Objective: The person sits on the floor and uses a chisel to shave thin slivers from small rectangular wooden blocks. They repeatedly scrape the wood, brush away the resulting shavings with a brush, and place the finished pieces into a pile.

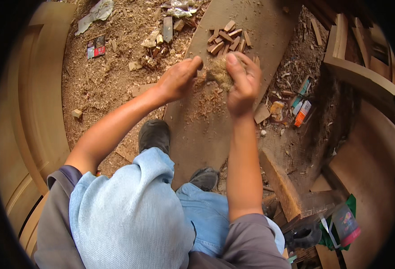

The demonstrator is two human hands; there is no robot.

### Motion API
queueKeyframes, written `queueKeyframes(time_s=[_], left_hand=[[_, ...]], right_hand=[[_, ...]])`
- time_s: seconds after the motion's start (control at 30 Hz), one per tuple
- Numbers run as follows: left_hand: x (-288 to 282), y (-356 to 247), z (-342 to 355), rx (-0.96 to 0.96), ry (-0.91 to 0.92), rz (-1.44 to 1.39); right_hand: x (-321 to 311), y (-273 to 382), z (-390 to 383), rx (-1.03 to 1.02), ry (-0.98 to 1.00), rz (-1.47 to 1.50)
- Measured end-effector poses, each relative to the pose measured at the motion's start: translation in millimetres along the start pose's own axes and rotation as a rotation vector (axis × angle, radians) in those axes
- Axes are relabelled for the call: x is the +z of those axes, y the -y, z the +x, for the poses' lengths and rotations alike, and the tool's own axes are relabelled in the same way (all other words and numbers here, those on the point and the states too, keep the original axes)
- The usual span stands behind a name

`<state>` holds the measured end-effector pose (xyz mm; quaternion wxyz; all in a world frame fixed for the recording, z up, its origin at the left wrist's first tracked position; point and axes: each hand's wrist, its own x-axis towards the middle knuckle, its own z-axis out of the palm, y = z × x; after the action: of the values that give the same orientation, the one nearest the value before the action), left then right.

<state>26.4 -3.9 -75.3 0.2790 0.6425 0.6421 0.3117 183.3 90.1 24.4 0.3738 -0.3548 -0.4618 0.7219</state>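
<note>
Both my arms reach forward over a long brown board (202,148). My right hand (242,85) is closed round a tuft of tan, stringy fibre (221,71), with the thumb pressed on its near side. A little to its left, my left hand (179,78) is closed, thumb toward the tuft. What the left fingers hold, if anything, is hidden. A small dark patch shows between the hands, too blurred to name. Just beyond them lies a heap of short wooden pegs (226,38) on the board. Sawdust is scattered on the board below my hands.
Wood shavings (112,89) and offcuts cover the ground at left. Carved wooden panels (40,98) stand along the left edge. At right are a curved wooden frame (363,76), an orange-and-white tube (302,114) and a clear pink-based container (345,226). My shoes (155,136) rest near the board.
</note>
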Motion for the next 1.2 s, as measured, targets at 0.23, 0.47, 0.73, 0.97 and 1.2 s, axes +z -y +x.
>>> queueKeyframes(time_s=[0.23,0.47,0.73,0.97,1.2], left_hand=[[1.8,0.8,3.2,0.057,-0.010,0.025],[6.2,-1.2,6.7,0.021,0.028,0.054],[4.2,-3.6,3.0,0.025,0.032,0.036],[2.9,-4.0,4.0,0.023,0.012,0.006],[-1.5,-4.3,1.8,0.015,-0.015,0.031]], right_hand=[[3.0,-0.6,1.0,0.006,-0.059,0.013],[4.1,1.0,2.1,0.002,-0.035,0.035],[5.1,0.6,0.4,0.039,-0.126,0.076],[2.8,2.9,1.3,-0.034,-0.102,0.103],[-0.8,-0.5,-6.2,-0.033,-0.055,0.095]])
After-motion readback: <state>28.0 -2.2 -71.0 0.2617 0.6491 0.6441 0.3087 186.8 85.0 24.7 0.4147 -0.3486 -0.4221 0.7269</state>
